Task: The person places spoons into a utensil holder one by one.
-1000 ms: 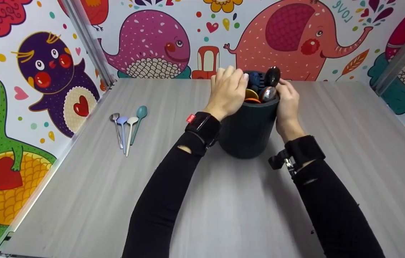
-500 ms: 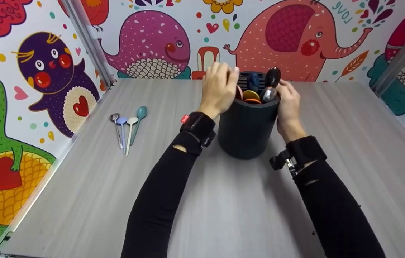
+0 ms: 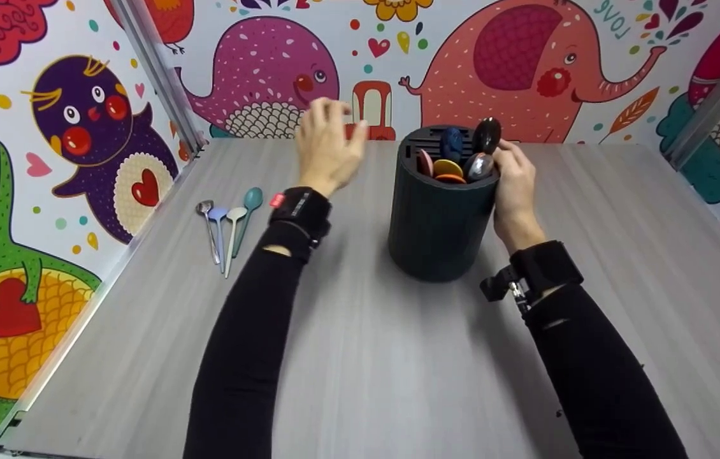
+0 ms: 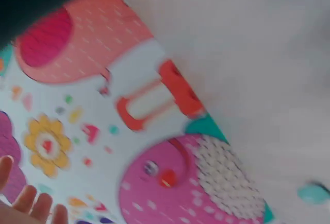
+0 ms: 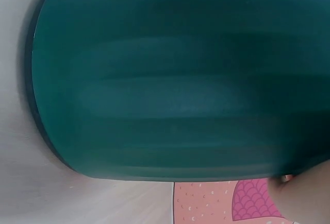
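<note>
A dark green utensil holder with a slotted top stands upright on the table. In its slots are a dark spoon, a silver spoon, a navy utensil and pink, yellow and orange rounded heads. My right hand grips the holder's right side, fingers curled at the rim; its wall fills most of the right wrist view. To the left of the holder, my left hand is in the air, holding nothing, its fingers loosely spread. The left wrist view catches its fingertips in the lower left corner.
Side by side on the left of the table lie a silver spoon, a lilac spoon, a white spoon and a teal spoon. Printed cartoon panels wall the back and sides.
My left hand has moved left from the holder's left rim into the air, uncovering the slots and the pink head there. The right hand keeps its place on the holder.
</note>
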Demonstrator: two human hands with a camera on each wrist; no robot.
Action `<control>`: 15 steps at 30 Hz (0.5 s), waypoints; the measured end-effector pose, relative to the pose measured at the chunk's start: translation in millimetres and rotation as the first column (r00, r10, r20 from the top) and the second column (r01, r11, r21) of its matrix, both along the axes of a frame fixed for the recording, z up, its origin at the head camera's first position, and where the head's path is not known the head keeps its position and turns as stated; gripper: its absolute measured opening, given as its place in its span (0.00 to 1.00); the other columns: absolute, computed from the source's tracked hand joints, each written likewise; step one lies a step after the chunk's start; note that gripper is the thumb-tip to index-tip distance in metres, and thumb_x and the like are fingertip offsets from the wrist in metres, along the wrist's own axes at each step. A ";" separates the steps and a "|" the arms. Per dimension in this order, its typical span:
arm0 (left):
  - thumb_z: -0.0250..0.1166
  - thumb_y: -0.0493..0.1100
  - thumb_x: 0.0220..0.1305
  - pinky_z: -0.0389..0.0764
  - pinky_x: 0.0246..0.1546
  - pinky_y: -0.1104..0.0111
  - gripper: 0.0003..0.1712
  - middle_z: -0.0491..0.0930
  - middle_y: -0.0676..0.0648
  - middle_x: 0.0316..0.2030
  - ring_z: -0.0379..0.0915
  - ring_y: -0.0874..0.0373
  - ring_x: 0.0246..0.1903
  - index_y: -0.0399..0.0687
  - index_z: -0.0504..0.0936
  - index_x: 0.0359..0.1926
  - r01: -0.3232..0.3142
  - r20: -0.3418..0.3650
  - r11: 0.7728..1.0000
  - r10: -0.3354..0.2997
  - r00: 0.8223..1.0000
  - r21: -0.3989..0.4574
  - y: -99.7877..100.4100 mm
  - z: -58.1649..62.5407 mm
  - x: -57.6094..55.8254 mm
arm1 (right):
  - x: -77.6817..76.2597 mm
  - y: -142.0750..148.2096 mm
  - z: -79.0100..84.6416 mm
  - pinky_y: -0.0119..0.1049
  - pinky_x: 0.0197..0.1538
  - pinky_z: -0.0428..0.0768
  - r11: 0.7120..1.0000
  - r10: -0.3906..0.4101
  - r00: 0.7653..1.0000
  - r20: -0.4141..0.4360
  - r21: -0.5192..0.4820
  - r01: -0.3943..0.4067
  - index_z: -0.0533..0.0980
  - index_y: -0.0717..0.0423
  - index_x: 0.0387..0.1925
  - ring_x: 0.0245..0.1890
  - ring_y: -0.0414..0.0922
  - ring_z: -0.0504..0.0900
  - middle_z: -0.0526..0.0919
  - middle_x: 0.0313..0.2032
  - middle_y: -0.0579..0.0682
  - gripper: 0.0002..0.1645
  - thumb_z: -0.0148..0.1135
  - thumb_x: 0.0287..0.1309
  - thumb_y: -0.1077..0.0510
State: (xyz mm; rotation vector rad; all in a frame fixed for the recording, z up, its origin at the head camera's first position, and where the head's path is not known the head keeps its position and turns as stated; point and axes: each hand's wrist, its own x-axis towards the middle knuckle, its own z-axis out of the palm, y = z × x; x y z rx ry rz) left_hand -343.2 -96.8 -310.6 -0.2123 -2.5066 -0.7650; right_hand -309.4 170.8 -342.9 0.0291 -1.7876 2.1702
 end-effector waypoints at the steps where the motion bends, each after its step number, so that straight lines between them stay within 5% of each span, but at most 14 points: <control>1: 0.51 0.56 0.74 0.57 0.69 0.54 0.23 0.63 0.42 0.65 0.59 0.49 0.65 0.46 0.72 0.60 -0.023 0.006 1.000 0.023 1.000 -0.004 -8.1 -2.0 -1.5 | -0.2 -0.1 0.4 0.31 0.51 0.72 1.000 0.001 1.000 0.000 -0.004 -0.001 0.78 0.59 0.54 0.48 0.44 0.73 0.77 0.46 0.51 0.18 0.49 0.70 0.59; 9: 0.46 0.58 0.77 0.47 0.73 0.43 0.32 0.48 0.34 0.76 0.46 0.40 0.75 0.43 0.63 0.71 -0.182 0.149 0.981 0.190 0.970 -0.062 -75.8 -37.1 -6.4 | 0.0 0.1 0.5 0.32 0.52 0.71 1.000 0.001 1.000 0.015 -0.006 -0.001 0.77 0.60 0.56 0.49 0.44 0.72 0.76 0.48 0.52 0.19 0.49 0.70 0.59; 15: 0.49 0.58 0.77 0.45 0.72 0.41 0.34 0.47 0.32 0.76 0.44 0.37 0.75 0.42 0.62 0.73 -0.244 0.209 0.967 0.255 0.944 -0.079 -110.0 -64.1 -1.6 | 0.6 0.7 -0.5 0.33 0.55 0.70 1.000 0.002 1.000 0.026 0.012 -0.002 0.76 0.60 0.59 0.53 0.44 0.71 0.76 0.52 0.52 0.21 0.48 0.71 0.57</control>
